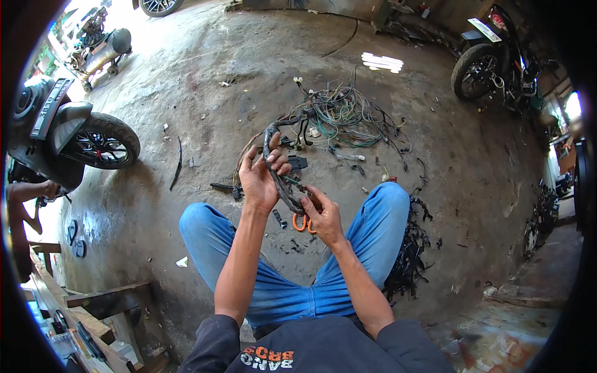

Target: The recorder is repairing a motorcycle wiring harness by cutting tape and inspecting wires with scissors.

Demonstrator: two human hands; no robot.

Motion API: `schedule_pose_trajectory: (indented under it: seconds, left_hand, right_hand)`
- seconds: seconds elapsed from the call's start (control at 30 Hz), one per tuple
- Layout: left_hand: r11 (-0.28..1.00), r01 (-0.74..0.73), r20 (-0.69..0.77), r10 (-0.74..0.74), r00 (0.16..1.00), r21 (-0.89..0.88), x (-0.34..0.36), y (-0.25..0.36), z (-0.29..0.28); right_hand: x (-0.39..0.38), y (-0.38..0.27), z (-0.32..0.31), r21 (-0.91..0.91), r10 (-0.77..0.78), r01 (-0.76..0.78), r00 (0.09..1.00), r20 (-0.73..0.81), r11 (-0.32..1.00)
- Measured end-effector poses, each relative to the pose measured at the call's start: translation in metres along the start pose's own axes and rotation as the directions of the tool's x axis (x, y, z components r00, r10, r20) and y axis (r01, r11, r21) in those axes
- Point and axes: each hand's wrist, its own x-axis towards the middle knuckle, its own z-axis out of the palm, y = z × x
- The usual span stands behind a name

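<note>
My left hand (pixel 260 183) is closed around a black-taped wiring harness (pixel 269 138), its fingers curled over the bundle between my knees. Lower down, my right hand (pixel 323 216) pinches the same harness near its bent lower end, where a thin green wire shows. The harness runs up to a large tangle of loose coloured wires (pixel 348 115) on the floor. Orange-handled scissors (pixel 300 224) lie beneath my right hand, their blades hidden. Behind my left fingers is a black plastic box (pixel 298 163). A black connector (pixel 235 191) rests left of my left wrist.
Black tape scraps (pixel 407 267) are heaped beside my right knee. Motorcycles stand at left (pixel 102 142) and far right (pixel 482 71). Another person's arm (pixel 31 193) shows at the left edge. A wooden bench (pixel 93 323) is at lower left, sandals (pixel 76 239) beyond it.
</note>
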Motion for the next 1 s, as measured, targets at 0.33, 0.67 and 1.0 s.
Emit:
schedule_pose_trajectory:
  seconds: [0.33, 0.67, 1.0]
  left_hand:
    - [0.972, 0.011, -0.219, 0.042, 0.975, 0.236, 0.001, -0.008, -0.005]
    - [0.255, 0.251, -0.246, -0.051, 0.968, 0.934, -0.004, -0.008, -0.012]
    - [0.215, 0.363, -0.363, -0.042, 0.931, 0.907, -0.014, -0.019, 0.003]
  right_hand:
    - [-0.002, -0.010, 0.000, -0.078, -0.189, 0.191, 0.982, 0.028, 0.979]
    - [0.006, -0.015, -0.021, -0.172, -0.409, 0.381, 0.894, -0.181, 0.908]
    - [0.012, -0.031, -0.038, -0.366, -0.494, 0.421, 0.860, -0.130, 0.830]
